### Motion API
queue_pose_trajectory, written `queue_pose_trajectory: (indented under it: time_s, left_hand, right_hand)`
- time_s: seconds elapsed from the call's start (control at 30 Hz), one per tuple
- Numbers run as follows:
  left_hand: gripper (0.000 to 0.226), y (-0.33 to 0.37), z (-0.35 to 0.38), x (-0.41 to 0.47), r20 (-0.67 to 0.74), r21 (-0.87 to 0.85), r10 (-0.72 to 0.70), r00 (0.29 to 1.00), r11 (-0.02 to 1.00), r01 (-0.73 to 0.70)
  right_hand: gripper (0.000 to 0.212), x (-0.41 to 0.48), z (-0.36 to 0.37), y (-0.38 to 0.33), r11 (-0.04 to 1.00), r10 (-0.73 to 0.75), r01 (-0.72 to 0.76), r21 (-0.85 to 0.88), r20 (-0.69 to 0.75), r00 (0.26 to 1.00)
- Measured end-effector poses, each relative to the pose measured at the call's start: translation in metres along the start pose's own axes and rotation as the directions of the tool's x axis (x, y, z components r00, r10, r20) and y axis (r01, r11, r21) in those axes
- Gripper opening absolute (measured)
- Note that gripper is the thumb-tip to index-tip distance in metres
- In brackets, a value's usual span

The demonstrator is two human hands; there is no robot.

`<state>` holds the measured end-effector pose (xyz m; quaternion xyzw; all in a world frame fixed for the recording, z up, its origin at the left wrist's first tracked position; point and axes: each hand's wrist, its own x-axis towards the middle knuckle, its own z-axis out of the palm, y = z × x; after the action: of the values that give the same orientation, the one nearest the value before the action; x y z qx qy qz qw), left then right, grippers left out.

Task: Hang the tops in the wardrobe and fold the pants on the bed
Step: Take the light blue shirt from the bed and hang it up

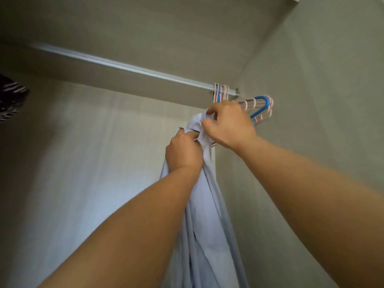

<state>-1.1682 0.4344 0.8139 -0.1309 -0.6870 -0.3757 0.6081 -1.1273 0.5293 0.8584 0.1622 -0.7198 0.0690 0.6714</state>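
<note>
Both hands are raised inside the wardrobe (pixel 311 84), just under the right end of the rail (pixel 124 66). The left hand (pixel 184 150) grips a bunched fold of the pale blue top (pixel 204 215), its fingers curled tight round the cloth. The right hand (pixel 228 124), just above it, pinches the garment's upper edge between thumb and fingertips. The two hands sit close together over the gathered fabric. The upper part of the top is bunched at the hands close below the rail's right end, and the rest hangs down in long folds between the forearms to the bottom edge of the view. The hands cover the spot where a hanger would be, so I cannot tell whether it sits on one. Several pink hangers (pixel 224 92) and a blue hanger (pixel 262 99) hook over the rail at its right end, near the wardrobe's right wall, their shoulders sticking out behind the right hand. Toward the rail's left end a dark garment (pixel 10 94) with pale stripes shows at the edge of the view, well apart from the top
</note>
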Motion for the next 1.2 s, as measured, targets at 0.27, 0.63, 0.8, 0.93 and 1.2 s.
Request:
queue_pose_trajectory:
  time_s: [0.27,0.63,0.8,0.93,1.2]
  left_hand:
    - [0.029,0.002,0.017,0.013,0.019,0.030,0.011,1.000,0.999,-0.012]
    - [0.029,-0.018,0.024,0.027,0.005,-0.058,-0.093,0.996,0.994,0.093]
    - [0.029,-0.032,0.023,0.034,-0.008,-0.058,-0.128,0.992,0.990,0.127]
    - [0.030,-0.040,0.020,0.038,-0.013,-0.044,-0.140,0.990,0.989,0.139]
    - [0.026,-0.062,0.022,0.051,-0.007,-0.092,-0.225,0.974,0.970,0.224]
  right_hand:
    - [0.027,0.036,-0.010,0.024,0.782,0.011,-0.031,-0.622,-0.036,0.999]
    - [0.028,0.035,0.006,0.045,0.756,0.204,-0.116,-0.644,0.064,0.977]
    - [0.028,0.034,0.017,0.046,0.750,0.212,-0.098,-0.655,0.098,0.972]
    - [0.029,0.036,0.024,0.044,0.778,0.215,-0.108,-0.619,0.101,0.971]
    - [0.031,0.043,0.038,0.030,0.873,0.230,-0.190,-0.450,0.035,0.973]
